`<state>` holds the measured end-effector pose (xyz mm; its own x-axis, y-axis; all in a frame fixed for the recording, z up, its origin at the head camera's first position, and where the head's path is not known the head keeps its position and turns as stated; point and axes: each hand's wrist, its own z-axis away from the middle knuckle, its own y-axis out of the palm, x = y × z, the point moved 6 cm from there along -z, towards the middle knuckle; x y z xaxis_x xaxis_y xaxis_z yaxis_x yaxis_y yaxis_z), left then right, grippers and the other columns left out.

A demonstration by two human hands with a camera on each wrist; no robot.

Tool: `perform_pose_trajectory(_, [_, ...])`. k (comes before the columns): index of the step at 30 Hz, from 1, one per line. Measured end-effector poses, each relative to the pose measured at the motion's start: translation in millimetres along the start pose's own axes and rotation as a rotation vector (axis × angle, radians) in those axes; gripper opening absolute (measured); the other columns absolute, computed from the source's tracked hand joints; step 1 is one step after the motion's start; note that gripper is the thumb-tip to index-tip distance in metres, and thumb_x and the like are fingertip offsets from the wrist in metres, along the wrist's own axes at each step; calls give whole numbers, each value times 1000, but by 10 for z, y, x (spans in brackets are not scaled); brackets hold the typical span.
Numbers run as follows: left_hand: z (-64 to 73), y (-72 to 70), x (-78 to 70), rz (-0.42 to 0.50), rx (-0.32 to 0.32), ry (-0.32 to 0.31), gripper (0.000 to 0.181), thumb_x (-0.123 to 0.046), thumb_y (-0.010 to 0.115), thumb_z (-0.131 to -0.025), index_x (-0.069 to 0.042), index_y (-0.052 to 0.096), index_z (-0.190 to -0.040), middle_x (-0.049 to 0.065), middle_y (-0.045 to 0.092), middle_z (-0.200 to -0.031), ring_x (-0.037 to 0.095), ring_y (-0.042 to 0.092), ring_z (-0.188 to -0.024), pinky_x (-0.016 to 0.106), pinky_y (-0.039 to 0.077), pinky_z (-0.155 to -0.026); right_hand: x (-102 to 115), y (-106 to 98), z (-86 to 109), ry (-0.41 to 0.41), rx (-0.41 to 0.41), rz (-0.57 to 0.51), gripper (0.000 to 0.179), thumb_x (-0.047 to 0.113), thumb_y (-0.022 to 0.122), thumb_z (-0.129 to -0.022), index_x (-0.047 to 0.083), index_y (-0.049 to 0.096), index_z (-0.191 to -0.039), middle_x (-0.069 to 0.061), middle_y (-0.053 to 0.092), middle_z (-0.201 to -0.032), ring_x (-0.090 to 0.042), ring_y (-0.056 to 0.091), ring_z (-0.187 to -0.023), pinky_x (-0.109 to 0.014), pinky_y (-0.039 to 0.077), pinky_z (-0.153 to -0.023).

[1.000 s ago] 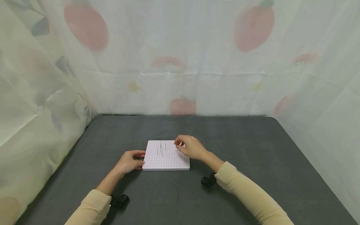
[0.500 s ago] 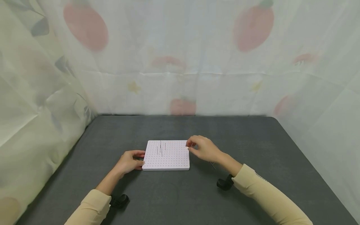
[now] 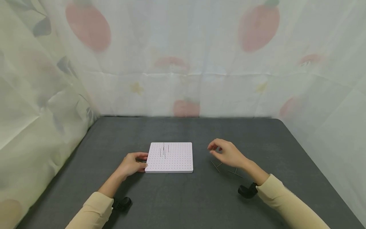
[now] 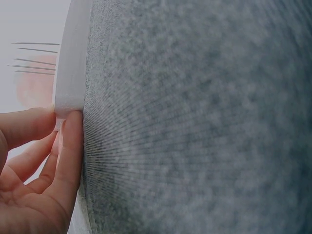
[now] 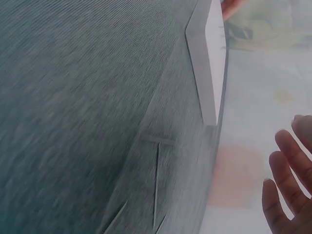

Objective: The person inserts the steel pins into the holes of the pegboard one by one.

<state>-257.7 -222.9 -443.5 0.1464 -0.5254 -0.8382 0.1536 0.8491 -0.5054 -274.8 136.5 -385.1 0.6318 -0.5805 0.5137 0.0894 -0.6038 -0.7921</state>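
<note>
Five pins (image 4: 36,44) upright in one white pegboard (image 3: 178,163), left grip (image 3: 131,165) straight-fingered against its edge, right grip (image 3: 227,153) relaxed, parted

Pale fruit-print curtains (image 3: 183,54) behind and beside dark grey table (image 3: 177,200).

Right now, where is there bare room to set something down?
The table is bare in front of the white board, between the wrist cameras, and behind the board, up to the curtain. A bare strip separates board from loose pins. Crowded: those pins beside the right hand, and the board's left half with standing pins and the left hand.
</note>
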Motion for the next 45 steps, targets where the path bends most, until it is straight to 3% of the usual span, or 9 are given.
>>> perform_pose_trajectory(17, [-4,2,22,0,4,-9,52,3,68,-84,9,54,-134,27,61,-127,16,69,-87,34,63,-72,-278,-126,433,4,15,8,14,6,69,-90,9,66,-104,-1,70,-98,-6,62,-88,-28,54,-74])
perform_pose_trajectory(26, [-15,3,23,-3,7,-11,52,3,68,-85,8,54,-134,27,60,-126,15,69,-86,34,63,-72,-374,-194,652,7,-13,28,15,6,71,-88,10,67,-102,6,68,-94,-1,60,-85,-25,54,-70])
perform_pose_trajectory(31, [-22,2,26,-5,4,-11,52,4,67,-84,8,54,-134,27,61,-126,15,69,-86,34,63,-72,-459,-252,755,-1,-23,42,19,2,73,-85,9,67,-101,4,68,-93,0,59,-84,-25,54,-69])
perform_pose_trajectory(41, [-27,-1,18,8,4,-15,52,4,67,-84,8,54,-134,27,61,-127,15,69,-86,34,63,-72,-635,-239,826,20,132,76,19,9,71,-89,11,65,-107,0,67,-101,-12,62,-89,-27,55,-71])
perform_pose_trajectory(45, [-27,2,37,2,0,-13,51,4,67,-84,8,55,-134,27,61,-126,15,68,-86,34,63,-72,-687,-204,829,19,175,97,19,10,71,-88,13,65,-107,0,67,-101,-11,63,-89,-27,55,-73])
